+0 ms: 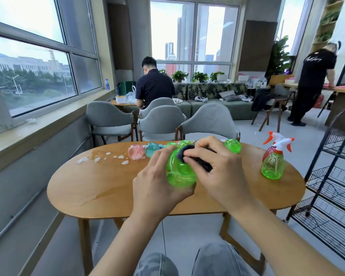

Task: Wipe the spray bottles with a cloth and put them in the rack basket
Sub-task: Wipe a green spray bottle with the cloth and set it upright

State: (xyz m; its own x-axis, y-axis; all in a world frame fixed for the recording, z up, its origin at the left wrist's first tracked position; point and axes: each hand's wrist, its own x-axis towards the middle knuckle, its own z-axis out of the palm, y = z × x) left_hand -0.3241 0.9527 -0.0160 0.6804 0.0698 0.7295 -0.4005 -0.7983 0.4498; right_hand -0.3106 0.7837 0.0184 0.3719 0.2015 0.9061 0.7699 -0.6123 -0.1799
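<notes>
Nearest the camera, the person's knees in grey patterned trousers (187, 261) sit below the near edge of the oval wooden table (100, 186).

Above the table, the left hand (157, 186) grips a translucent green plastic spray bottle (178, 172) from the left and underneath; the fingers are curled closed around the bottle body, which is tilted with its base toward the camera. The right hand (217, 168) presses a dark grey cloth (195, 158) against the upper right side of the same bottle, with the fingers bent down and pinching the cloth. The bottle is held clear of the table surface.

On the right part of the table stands an upright green translucent spray bottle with a white and orange trigger head (273, 164). Directly behind it, touching or nearly so, stands a red translucent spray bottle with a matching trigger head (268, 151).

Along the far edge of the table lies a row of bottles on their sides: a pink one (135, 152), a teal one (151, 149) and a green one (233, 146); others are partly hidden by the hands. White foam spots (100, 157) mark the far left surface.

At the right edge of the view stands a black wire rack with basket shelves (335, 176), beside the table.

Beyond the table are grey upholstered chairs (161, 124).
</notes>
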